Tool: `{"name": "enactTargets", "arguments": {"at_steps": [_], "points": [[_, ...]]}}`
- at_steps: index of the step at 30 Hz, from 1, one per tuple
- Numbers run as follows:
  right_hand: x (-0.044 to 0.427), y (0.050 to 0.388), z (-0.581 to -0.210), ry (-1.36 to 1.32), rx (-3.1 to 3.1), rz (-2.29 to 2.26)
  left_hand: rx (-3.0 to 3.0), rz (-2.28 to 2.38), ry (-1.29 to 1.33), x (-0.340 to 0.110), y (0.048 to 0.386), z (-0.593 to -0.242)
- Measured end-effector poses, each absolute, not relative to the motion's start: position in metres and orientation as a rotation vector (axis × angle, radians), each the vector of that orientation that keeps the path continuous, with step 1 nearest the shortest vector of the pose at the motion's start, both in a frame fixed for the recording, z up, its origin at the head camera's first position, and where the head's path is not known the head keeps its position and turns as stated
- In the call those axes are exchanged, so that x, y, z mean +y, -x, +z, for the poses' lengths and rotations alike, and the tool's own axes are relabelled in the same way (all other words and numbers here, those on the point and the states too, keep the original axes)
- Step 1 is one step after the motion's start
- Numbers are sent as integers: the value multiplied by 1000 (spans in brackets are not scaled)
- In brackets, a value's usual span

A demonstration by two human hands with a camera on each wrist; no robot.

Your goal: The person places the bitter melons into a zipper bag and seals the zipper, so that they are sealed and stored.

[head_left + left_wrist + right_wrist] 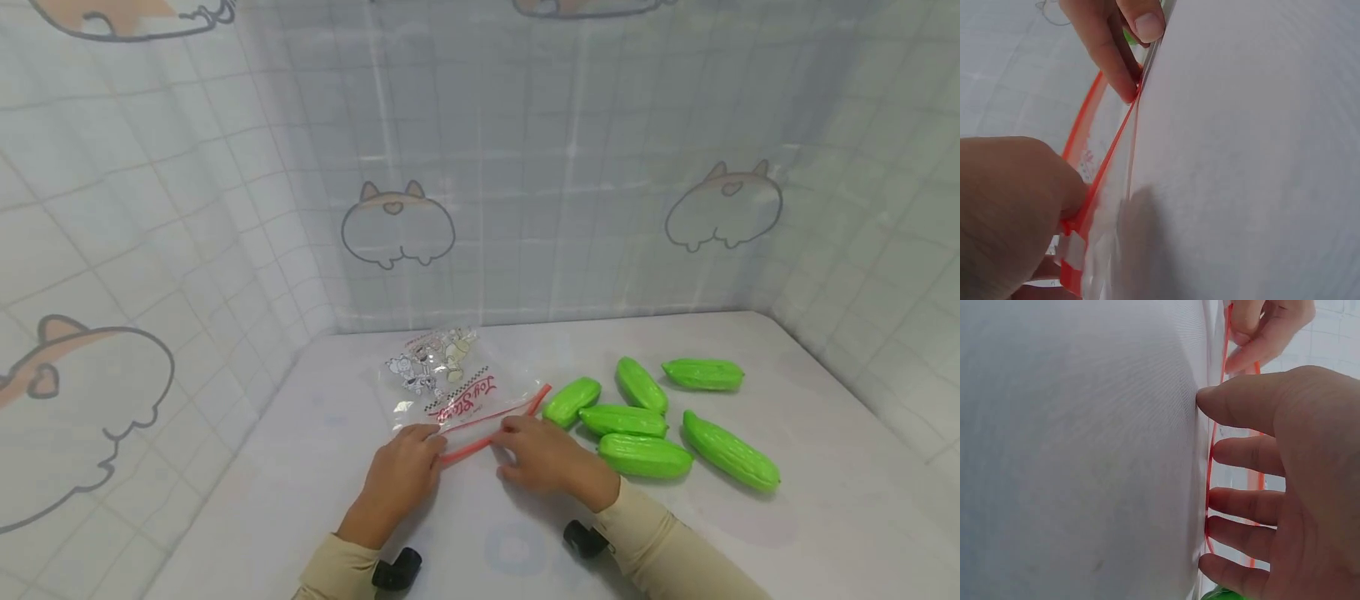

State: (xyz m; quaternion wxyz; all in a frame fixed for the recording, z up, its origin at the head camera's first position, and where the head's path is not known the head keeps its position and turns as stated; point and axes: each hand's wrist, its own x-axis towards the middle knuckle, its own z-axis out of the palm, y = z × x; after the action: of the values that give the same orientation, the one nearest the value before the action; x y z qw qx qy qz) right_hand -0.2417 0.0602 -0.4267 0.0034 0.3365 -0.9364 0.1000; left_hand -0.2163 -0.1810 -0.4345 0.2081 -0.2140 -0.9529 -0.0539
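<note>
I have a clear plastic bag (457,375) lying flat on the bench (300,467), its red-edged mouth turned toward the person and its printed figures and lettering on the far side. The two red edges (467,453) stand apart with a gap between them.

At the left end of that mouth, I see the left hand (405,471) with its fingers curled around the bag's edge, pinching it; the right wrist view shows the red line running in between its fingers. On the other end, the right hand (543,454) is spread, fingers nearly straight and touching the near red edge, the thumb held well away from them. Whether that thumb's tip meets the bench, I can't tell.

Just past the right hand I count six green ridged vegetables (645,456): four grouped close together, two lying a little apart on the far right. Each wrist carries a black device (397,570) below a beige sleeve (660,533). Behind everything, my head view shows a tile-patterned wall covering (525,167) with cartoon animals.
</note>
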Motion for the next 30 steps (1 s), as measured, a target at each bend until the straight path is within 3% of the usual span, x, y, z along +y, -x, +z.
{"name": "enactTargets", "arguments": {"at_steps": [30], "points": [[57,244,-428,-1024,-2950,407,-2518,-384,545,-184,223,-440]]}}
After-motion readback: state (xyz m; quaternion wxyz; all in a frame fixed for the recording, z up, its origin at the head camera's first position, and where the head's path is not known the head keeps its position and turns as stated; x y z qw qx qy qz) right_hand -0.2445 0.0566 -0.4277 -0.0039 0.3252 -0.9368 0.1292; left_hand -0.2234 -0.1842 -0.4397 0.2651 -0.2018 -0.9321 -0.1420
